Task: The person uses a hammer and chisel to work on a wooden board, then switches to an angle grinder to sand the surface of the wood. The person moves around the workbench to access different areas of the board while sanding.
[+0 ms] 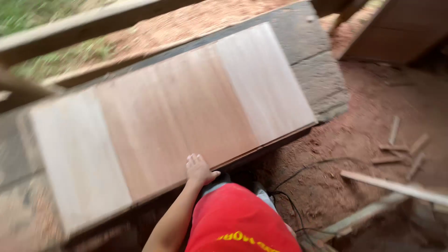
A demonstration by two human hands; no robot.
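hand flat on a glued wooden panel

nearest the camera, at six o'clock, is the person's red shirt (pixel 240 219) with yellow print on it. from its left side a bare forearm runs up toward eleven o'clock. it ends in the left hand (pixel 198 169), which lies palm down with fingers stretched out and close together on the near edge of the wooden panel (pixel 172 116). the hand is open and flat; it presses or rests on the board and grips nothing. the right hand is out of view, so its state cannot be told.

the panel fills the middle of the view, slanting from eight o'clock up to one o'clock. it is made of boards joined side by side: pale strips at both ends, reddish-brown ones between. it rests on grey concrete blocks (pixel 317 70), which show past its far right end at one o'clock.

at four o'clock black cables (pixel 298 175) trail over red dirt ground (pixel 368 102). scraps of wood (pixel 401 149) lie at three o'clock, and a long pale plank (pixel 396 186) sits nearer at four o'clock. farthest off, at eleven o'clock, a blurred wooden rail (pixel 70 30) crosses in front of grass (pixel 28 14).
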